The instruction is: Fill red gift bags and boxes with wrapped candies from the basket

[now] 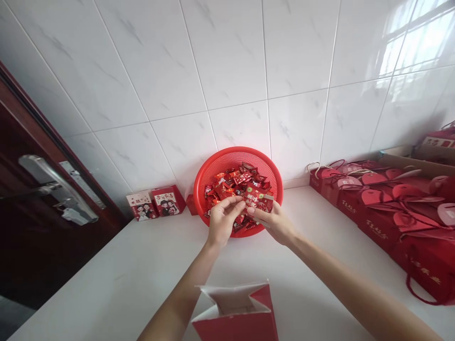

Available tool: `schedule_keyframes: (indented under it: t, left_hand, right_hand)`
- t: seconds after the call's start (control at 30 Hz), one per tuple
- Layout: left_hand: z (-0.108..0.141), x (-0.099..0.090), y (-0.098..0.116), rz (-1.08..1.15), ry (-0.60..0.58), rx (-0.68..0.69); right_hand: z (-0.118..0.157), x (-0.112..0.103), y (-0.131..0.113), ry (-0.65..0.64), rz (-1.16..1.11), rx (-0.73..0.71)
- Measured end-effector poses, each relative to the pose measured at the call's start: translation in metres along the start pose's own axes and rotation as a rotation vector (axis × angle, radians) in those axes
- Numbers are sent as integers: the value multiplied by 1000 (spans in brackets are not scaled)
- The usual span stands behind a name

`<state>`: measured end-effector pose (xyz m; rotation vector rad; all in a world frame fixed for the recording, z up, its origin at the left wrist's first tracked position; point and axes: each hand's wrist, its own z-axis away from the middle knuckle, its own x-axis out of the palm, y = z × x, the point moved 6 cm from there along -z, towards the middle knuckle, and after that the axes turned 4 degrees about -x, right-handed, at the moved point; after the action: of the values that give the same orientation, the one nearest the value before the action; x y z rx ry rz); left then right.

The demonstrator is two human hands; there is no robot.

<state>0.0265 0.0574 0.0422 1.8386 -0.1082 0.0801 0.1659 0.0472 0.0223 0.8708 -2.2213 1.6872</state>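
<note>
A round red basket (275, 182) full of small red-wrapped sweets (222, 189) leans near the tiled wall. Over its front part, my right hand (275, 220) holds a small red packet (259, 199) with gold and white print between thumb and fingers. My left hand (225, 218) is beside it, thumb and fingertips pinched together at the packet's left edge. Close to me, between my forearms, stands an open red paper bag (236, 327) with a white inside; its lower part is cut off by the frame.
Two small printed boxes (142, 206) (168, 201) stand left of the basket. Rows of red gift bags with cord handles (377, 227) fill the right side of the white table (142, 284). A dark red door (35, 213) with a metal handle is at the left.
</note>
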Motion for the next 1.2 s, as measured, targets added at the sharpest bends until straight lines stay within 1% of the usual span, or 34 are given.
schedule_keyframes:
  t: [0.1, 0.17, 0.23, 0.37, 0.43, 0.57, 0.6, 0.67, 0.73, 0.8, 0.93, 1.03, 1.1, 1.13, 1.17, 1.2]
  left_hand:
    - [-2, -13, 5, 20, 116, 41]
    - [-2, -17, 7, 10, 144, 61]
    - [-1, -19, 8, -11, 148, 83]
    - [2, -18, 8, -72, 126, 144]
    - [4, -16, 7, -109, 108, 173]
    - [9, -6, 0, -142, 44, 179]
    - [10, -4, -2, -135, 32, 174]
    - [13, 0, -5, -102, 36, 173]
    - [15, 2, -8, -63, 59, 188]
    - [18, 4, -10, -42, 63, 208]
    - [21, 7, -13, -67, 12, 225]
    - [18, 6, -12, -118, -62, 225]
    - [12, 0, -7, -169, -104, 235]
    - [7, -6, -3, -203, -96, 249]
    - [2, -15, 2, -243, -58, 271]
    - [-5, -28, 7, -283, 9, 296]
  right_hand:
    - [0, -6, 7, 100, -33, 117]
    - [0, -8, 8, 142, -61, 134]
    - [-1, -9, 8, 175, -93, 144]
    - [2, -11, 9, 270, -125, 170]
    - [4, -10, 9, 254, -112, 155]
    - [6, -4, 7, 150, -21, 127]
    - [6, -4, 7, 156, -7, 128]
    - [7, -6, 6, 207, -12, 139]
    - [8, -7, 7, 257, -52, 153]
    - [8, -8, 9, 277, -103, 171]
    - [8, -10, 14, 273, -158, 190]
    - [6, -16, 13, 289, -157, 195]
    - [3, -21, 8, 323, -158, 175]
    - [2, -23, 3, 343, -158, 155]
    - [1, -25, -2, 347, -147, 122]
    - [-1, -26, -8, 344, -132, 86]
